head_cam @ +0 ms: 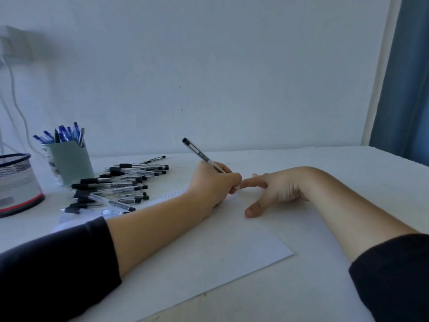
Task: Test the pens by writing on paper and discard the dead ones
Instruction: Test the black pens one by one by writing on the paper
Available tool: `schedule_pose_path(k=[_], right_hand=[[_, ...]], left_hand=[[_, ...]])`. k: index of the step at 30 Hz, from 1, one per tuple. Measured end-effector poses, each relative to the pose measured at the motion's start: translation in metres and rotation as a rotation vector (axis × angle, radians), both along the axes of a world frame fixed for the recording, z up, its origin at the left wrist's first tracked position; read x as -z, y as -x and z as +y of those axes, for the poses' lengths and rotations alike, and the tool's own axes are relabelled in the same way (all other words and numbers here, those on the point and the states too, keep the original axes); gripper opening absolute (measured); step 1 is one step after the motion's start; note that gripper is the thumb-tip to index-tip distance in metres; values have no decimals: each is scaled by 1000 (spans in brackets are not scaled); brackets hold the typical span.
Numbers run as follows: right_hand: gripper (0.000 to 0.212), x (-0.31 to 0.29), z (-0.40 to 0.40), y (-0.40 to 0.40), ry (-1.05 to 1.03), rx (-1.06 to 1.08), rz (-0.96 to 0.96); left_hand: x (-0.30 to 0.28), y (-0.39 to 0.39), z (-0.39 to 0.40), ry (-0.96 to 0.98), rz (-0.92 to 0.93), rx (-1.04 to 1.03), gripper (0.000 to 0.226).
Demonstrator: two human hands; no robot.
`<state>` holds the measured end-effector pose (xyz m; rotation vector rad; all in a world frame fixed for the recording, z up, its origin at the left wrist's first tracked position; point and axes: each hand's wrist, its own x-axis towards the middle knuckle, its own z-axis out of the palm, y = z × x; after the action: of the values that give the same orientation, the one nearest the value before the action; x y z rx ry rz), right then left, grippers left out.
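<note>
The left hand (pixel 214 184) grips a slim transparent pen with a black cap end (pixel 202 156), fingers curled around its lower part, and the tip is down on the white sheet of paper (pixel 209 247). On this paper, just beside the pen tip, the right hand (pixel 276 189) rests with relaxed fingers, holding nothing. Left of the paper lies a pile of black-and-clear pens (pixel 120 184). Behind that pile stands a pale green cup of blue pens (pixel 69 159), and further left a black mesh basket (pixel 16 182).
</note>
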<state>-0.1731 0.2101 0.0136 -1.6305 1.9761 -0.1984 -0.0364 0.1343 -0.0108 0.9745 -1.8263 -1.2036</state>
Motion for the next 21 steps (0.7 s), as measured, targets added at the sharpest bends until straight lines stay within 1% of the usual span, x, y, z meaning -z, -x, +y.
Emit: schedule_pose_path(k=[4,9,13,21], right_hand=[[76,1,-1,1,7,-3,-29],[77,1,-1,1,10,-3,-36],[75,1,0,0,14,-3,-31],[75,-1,2,-1,9,-4,-36]], left_hand=[[0,1,2,55,-97,-3,14],[0,2,3,98,-149,-16,11],[1,3,3,116,-164,-14,7],[2,2,4,156,-178,-5,9]])
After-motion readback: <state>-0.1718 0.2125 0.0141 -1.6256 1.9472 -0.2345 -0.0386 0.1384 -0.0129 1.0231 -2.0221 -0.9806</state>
